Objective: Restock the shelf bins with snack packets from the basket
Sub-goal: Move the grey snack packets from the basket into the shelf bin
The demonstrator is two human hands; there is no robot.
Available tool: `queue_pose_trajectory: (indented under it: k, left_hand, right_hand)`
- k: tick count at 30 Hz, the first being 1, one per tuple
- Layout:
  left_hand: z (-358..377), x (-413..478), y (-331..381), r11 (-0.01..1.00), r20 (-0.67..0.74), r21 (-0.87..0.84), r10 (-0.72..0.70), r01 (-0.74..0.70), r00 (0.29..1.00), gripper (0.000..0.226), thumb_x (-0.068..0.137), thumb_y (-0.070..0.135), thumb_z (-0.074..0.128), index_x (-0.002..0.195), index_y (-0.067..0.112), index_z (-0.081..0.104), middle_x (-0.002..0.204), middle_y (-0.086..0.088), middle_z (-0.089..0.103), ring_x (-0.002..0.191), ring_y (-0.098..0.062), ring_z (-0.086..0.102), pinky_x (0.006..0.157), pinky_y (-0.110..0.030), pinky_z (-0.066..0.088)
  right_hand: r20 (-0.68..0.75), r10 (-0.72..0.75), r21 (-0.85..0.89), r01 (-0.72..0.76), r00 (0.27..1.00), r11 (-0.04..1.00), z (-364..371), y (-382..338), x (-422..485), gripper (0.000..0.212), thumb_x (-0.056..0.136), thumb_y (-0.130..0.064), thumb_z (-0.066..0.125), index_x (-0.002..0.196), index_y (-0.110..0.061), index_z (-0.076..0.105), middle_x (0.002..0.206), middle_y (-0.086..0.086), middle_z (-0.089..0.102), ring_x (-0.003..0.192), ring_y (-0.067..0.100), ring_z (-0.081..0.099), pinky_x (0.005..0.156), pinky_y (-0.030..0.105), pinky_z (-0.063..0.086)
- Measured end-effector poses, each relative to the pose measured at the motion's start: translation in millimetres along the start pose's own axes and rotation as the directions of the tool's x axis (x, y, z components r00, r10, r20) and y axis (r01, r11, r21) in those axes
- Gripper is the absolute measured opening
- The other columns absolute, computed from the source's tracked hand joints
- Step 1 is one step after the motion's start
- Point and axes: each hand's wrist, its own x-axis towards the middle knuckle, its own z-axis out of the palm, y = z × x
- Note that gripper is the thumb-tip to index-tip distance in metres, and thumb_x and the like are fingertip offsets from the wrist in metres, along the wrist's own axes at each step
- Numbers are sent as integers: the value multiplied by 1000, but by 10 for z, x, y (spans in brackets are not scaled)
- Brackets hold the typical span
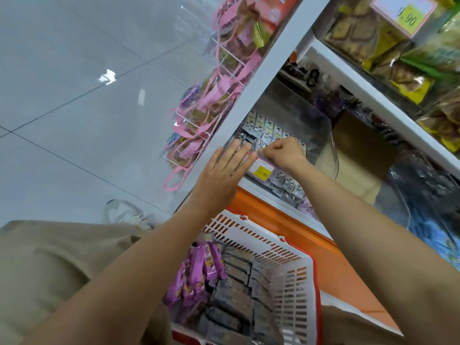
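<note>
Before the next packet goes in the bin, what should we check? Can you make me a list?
1. Bin steadied: ok. The left hand lies flat, fingers straight, on the front of the clear bin.
2. Right hand free to fetch: cannot tell. Its fingers curl at the bin's front edge, and what they pinch is hidden.
3. Room in the bin: ok. Space seems to show beside the row of packets.
4. Stock left: ok. The basket holds purple packets and grey packets.
5. Price tag readable: ok.
</note>
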Motion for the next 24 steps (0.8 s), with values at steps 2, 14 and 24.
queue_pose_trajectory:
  k: [2,14,24]
  left_hand:
    - [-1,7,6,1000,8,3,-1,1,1000,77,81,0,43,153,17,23,159,-10,27,149,-30,19,118,-45,14]
    - [-193,-1,257,987,152,107,-133,117,979,85,82,8,63,155,13,21,162,-13,18,151,-31,8,121,-44,2]
    - [27,-291,766,985,276,107,102,-136,956,47,70,21,72,114,12,59,114,-10,57,109,-30,50,92,-41,36]
  right_hand:
    - [8,0,25,0,1000,1000,-8,46,-4,12,86,-20,71,87,-11,78,88,7,76,80,18,69,78,34,58]
    - [-183,-341,268,381,922,885,-262,292,-739,17,94,-16,60,105,-16,73,97,-6,69,86,4,60,74,14,48]
    - [-70,-292,194,300,954,934,216,1517,-1408,12,92,-17,65,100,-15,74,92,-2,68,78,11,61,69,18,46]
